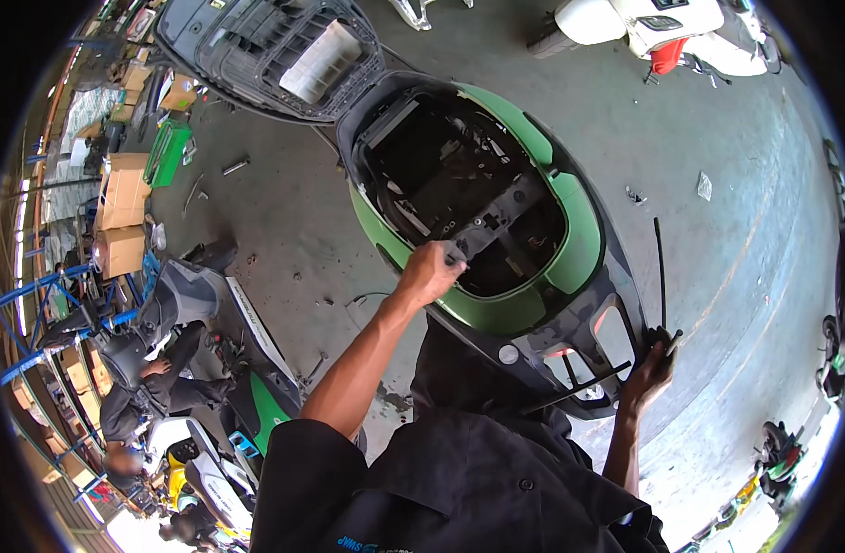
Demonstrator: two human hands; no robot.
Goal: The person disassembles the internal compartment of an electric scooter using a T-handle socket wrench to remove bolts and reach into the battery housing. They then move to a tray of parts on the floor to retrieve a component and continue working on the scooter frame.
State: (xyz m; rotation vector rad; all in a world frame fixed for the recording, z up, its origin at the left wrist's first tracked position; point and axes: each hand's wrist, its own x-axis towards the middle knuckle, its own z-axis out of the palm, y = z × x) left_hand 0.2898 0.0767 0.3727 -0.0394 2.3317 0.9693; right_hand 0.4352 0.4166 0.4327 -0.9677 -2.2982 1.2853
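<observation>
A scooter with green and black body panels [574, 221] stands before me, its seat [275, 60] tipped up and its storage opening uncovered. My left hand [431, 274] is closed at the near left rim of that opening. A small dark grey piece shows at its fingertips, too hidden to name. Out at the right, beside the scooter's tail, my right hand [653, 370] is closed around a long thin black rod [660, 267] that points away from me. Another black bar [584, 385], with a short crosspiece, lies across the tail frame near that hand.
At the left, a person [164, 369] sits by another scooter [265, 369]. Blue shelving holds cardboard boxes [123, 203], and a green crate [169, 152] stands nearby. A white scooter [644, 23] is parked far right. A metal tube [236, 166] and scraps lie on the floor.
</observation>
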